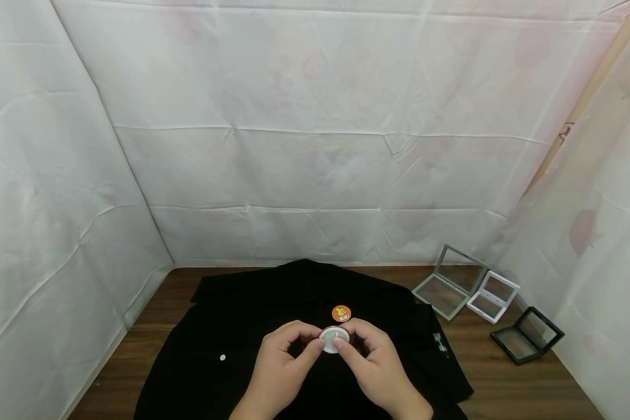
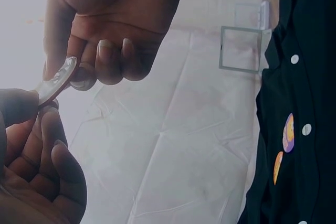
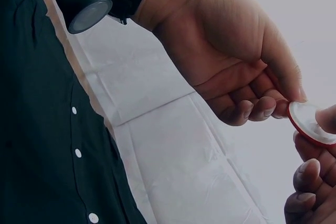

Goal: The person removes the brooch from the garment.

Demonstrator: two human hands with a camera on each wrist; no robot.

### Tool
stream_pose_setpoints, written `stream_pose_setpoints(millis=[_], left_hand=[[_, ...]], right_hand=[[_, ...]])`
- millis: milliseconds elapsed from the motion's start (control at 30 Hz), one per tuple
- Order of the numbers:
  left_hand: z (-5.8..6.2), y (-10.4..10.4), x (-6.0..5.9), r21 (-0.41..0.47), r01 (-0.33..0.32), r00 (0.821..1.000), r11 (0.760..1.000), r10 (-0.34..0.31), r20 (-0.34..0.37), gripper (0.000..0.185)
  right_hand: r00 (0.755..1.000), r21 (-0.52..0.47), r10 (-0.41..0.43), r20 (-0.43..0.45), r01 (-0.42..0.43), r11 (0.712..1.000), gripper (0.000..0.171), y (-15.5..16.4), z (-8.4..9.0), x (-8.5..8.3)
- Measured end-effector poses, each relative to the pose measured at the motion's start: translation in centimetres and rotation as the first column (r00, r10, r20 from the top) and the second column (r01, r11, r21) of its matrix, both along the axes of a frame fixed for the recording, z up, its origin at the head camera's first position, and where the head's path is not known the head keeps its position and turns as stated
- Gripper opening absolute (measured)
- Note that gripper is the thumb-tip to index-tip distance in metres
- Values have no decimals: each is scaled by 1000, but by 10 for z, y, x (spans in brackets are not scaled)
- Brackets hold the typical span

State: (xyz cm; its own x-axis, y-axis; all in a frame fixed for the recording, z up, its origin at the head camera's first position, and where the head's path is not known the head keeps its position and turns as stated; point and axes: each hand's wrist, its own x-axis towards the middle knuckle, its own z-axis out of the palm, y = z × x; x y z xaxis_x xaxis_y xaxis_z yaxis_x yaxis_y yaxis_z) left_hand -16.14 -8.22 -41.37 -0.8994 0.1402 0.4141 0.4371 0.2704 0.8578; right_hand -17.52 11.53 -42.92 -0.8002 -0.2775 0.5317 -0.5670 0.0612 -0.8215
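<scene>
A round button badge (image 1: 329, 345) with a red rim is held up between both hands, its pale back turned toward me. My left hand (image 1: 279, 366) pinches its left edge between thumb and fingers. On the opposite edge, my right hand (image 1: 382, 368) pinches it too, with the thumb on the back. Beneath lies a black buttoned shirt (image 1: 252, 318). An orange round badge (image 1: 341, 313) sits on the shirt just beyond the hands. Beside that one, the left wrist view shows a purple-and-yellow badge (image 2: 289, 132), which I cannot make out in the head view.
At the right of the wooden table (image 1: 509, 391) stand a grey folding frame (image 1: 445, 298), a white one (image 1: 490, 299) and a black one (image 1: 527, 336), all unfolded. White curtains (image 1: 315, 175) enclose the back and sides. A small white button (image 1: 223, 357) shows on the shirt.
</scene>
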Motion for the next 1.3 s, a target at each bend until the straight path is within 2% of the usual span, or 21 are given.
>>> stream_pose_setpoints(millis=[533, 833, 1100, 1300], left_hand=[[-1, 0, 0, 3, 10, 1000, 1000, -10, -9, 11], [0, 1, 0, 18, 18, 1000, 1000, -17, -18, 11], [0, 0, -2, -8, 12, 1000, 1000, -12, -10, 16], [-1, 0, -1, -27, 7, 999, 1000, -8, -46, 16]], right_hand=[[993, 5, -16, -119, 17, 1000, 21, 1, -6, -4], [992, 3, -7, -125, 8, 1000, 22, 1, -6, -5], [995, 16, -22, -96, 23, 1000, 20, 1, -6, -5], [991, 23, -31, -131, 35, 999, 22, 0, -8, -6]])
